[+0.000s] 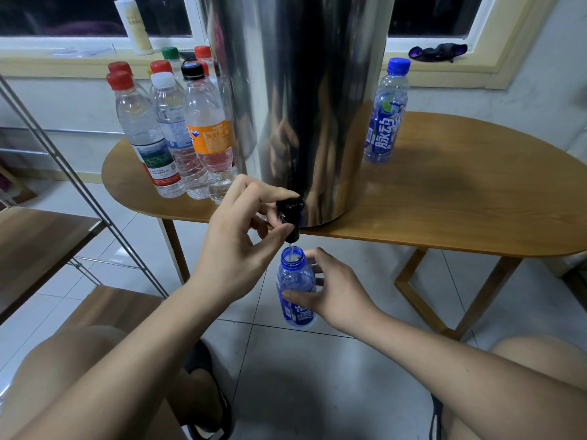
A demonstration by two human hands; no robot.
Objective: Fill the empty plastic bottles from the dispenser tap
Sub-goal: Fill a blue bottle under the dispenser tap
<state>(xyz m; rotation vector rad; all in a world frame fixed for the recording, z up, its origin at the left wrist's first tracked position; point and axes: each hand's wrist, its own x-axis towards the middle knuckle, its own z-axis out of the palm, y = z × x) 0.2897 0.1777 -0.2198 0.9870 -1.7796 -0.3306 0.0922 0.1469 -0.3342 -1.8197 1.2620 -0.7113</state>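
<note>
Pinches the black tap (287,211) with the left hand (235,246), thumb underneath and fingers curled over the top. Grips the open bottle (293,274) in the right hand (333,290), thumb and fingers wrapped round its blue body. Holds it upright in the air just under the spout, below the worktop (460,201) edge and above the tiled floor (317,376). Catches a thin stream of water in the bottle's mouth.

Faces the steel dispenser (301,106), set at the worktop's front edge with the tap overhanging it. Has a capped blue bottle (386,122) upright on the worktop to the dispenser's right, apart from it. Has a tight cluster of clear bottles (178,138) to its left, with red, white, black and green caps. Beyond, on the windowsill (95,58), a white bottle (133,23) and a dark cloth (436,52). At far left, wooden shelves (38,236).
</note>
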